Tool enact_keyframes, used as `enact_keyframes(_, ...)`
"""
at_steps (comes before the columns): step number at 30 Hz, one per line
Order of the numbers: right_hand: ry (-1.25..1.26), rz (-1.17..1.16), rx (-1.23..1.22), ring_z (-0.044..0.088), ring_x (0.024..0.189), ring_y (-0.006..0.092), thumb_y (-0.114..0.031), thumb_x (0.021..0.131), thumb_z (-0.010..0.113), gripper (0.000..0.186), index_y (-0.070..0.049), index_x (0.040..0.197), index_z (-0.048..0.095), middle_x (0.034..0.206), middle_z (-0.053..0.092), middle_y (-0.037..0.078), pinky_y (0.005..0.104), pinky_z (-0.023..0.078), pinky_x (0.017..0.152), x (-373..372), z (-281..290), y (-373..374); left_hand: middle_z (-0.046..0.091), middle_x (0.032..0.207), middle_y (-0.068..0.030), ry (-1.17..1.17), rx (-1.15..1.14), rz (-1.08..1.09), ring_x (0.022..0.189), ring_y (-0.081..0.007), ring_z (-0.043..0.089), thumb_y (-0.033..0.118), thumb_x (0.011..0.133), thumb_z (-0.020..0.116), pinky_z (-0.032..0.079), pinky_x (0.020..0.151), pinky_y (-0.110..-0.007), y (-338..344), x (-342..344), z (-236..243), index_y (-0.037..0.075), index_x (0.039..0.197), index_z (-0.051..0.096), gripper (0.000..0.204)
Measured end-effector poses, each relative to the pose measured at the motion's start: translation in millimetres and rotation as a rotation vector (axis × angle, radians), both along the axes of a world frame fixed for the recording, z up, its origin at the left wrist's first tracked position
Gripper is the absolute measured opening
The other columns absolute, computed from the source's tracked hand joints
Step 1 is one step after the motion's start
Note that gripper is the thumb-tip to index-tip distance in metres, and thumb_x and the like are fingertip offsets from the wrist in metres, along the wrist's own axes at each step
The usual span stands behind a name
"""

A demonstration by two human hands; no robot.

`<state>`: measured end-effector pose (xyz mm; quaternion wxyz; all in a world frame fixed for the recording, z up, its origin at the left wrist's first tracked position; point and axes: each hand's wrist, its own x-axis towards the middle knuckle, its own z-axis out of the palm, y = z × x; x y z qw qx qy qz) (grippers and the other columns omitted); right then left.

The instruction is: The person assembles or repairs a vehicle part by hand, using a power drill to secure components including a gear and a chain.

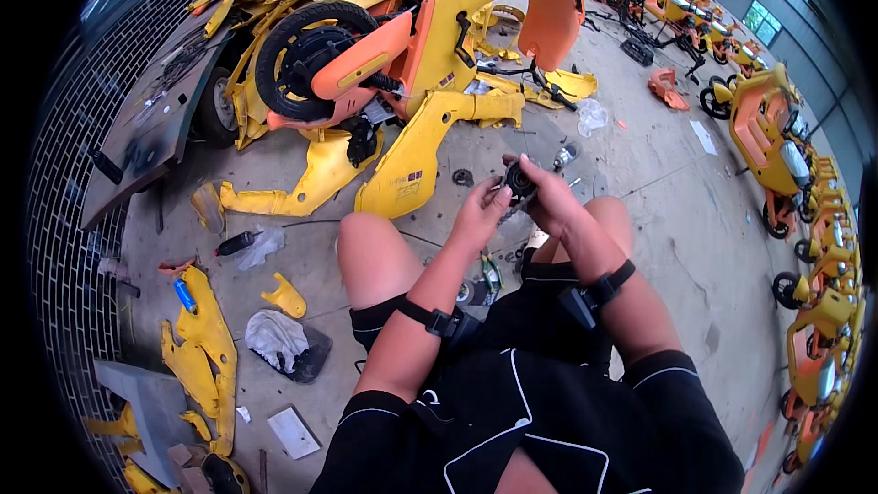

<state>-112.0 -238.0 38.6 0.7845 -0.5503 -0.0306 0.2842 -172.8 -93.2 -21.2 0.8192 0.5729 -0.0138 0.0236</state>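
In front of my knees, my left hand (485,206) and my right hand (551,192) both grip a dark, round metal part (519,180), with what looks like a short chain below it, partly hidden by fingers. My fingers are closed around the part from both sides. On the floor beyond them lie a small dark toothed ring (463,177) and a cylindrical metal piece (566,156). Some small green-handled items (490,276) sit between my legs, partly hidden.
An orange-and-yellow scooter (439,55) lies tipped among loose yellow panels (402,165). A dark slanted board (146,128) stands left. More yellow panels (197,348), a blue can (184,295) and cloth (274,337) lie lower left. Rows of scooters (777,165) line the right.
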Motion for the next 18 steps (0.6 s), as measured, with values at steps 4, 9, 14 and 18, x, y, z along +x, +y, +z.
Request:
enact_keyframes(4,-0.077,0.046,-0.158,0.064,0.098,0.0223,-0.044,0.106,0.046,0.051,-0.007,0.140,0.052,0.106,0.065,0.010,0.0375,0.051,0.086,-5.8,8.4,10.3,0.067,0.108,-0.0062,0.070,0.062,-0.157,0.094,-0.0127,0.063,0.035,0.099,0.067,0.048,0.087,-0.027,19.4,-9.4,3.9,-0.003,0.138,0.049,0.058)
enact_keyframes(9,0.002,0.068,-0.150,0.066,0.087,0.0228,-0.044,0.107,0.046,0.048,-0.007,0.134,0.057,0.103,0.066,0.010,0.0364,0.054,0.080,-4.1,21.9,26.1,0.066,0.098,-0.0041,-0.021,0.079,-0.163,0.083,-0.0118,0.062,0.027,0.094,0.073,0.050,0.077,-0.027,18.7,-19.8,19.6,-0.001,0.140,0.044,0.061)
enact_keyframes(14,-0.099,0.131,-0.339,0.063,0.102,0.0207,-0.043,0.106,0.050,0.052,0.001,0.132,0.058,0.116,0.067,0.010,0.0345,0.052,0.088,17.6,22.0,36.9,0.064,0.090,-0.0032,0.041,0.075,-0.081,0.074,-0.0107,0.058,0.024,0.095,0.071,0.049,0.068,-0.027,20.1,-11.7,25.0,0.001,0.137,0.045,0.055)
enact_keyframes(18,-0.198,0.236,-0.621,0.060,0.085,0.0172,-0.050,0.098,0.061,0.053,0.002,0.107,0.064,0.093,0.067,0.008,0.0339,0.049,0.077,32.7,29.1,29.1,0.063,0.088,-0.0043,0.081,0.024,-0.055,0.073,-0.0104,0.058,0.023,0.098,0.067,0.049,0.067,-0.026,11.5,-7.4,13.9,0.000,0.124,0.052,0.038)
